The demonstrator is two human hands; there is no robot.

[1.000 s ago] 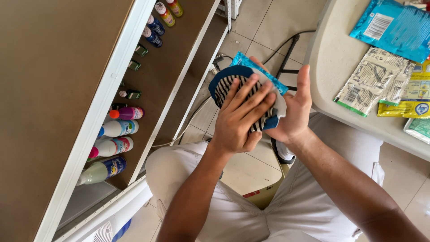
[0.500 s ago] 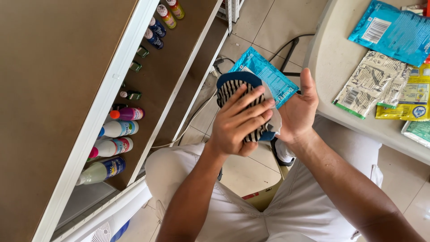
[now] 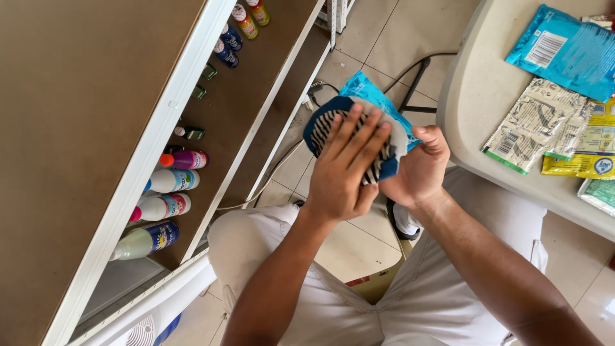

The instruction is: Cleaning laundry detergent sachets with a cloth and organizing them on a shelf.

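Observation:
My left hand [image 3: 346, 168] lies flat, fingers spread, over a round dark blue object with black and white stripes [image 3: 322, 124]. My right hand [image 3: 419, 168] grips that same object from the right side, together with a light cloth [image 3: 398, 131] and a blue packet [image 3: 368, 91] sticking out behind it. Both hands are raised above my lap, over the tiled floor. Most of the striped object is hidden under my left palm.
A brown shelf unit with white edges [image 3: 166, 122] stands to the left, with several bottles [image 3: 168, 192] on a lower shelf. A white table [image 3: 487, 128] at right carries a blue packet [image 3: 564, 48] and other sachets [image 3: 532, 125]. A black cable [image 3: 410, 74] runs over the floor.
My left hand has slid up and spread wider over the striped object. My right thumb has folded in around its side. The blue packet shows less behind it.

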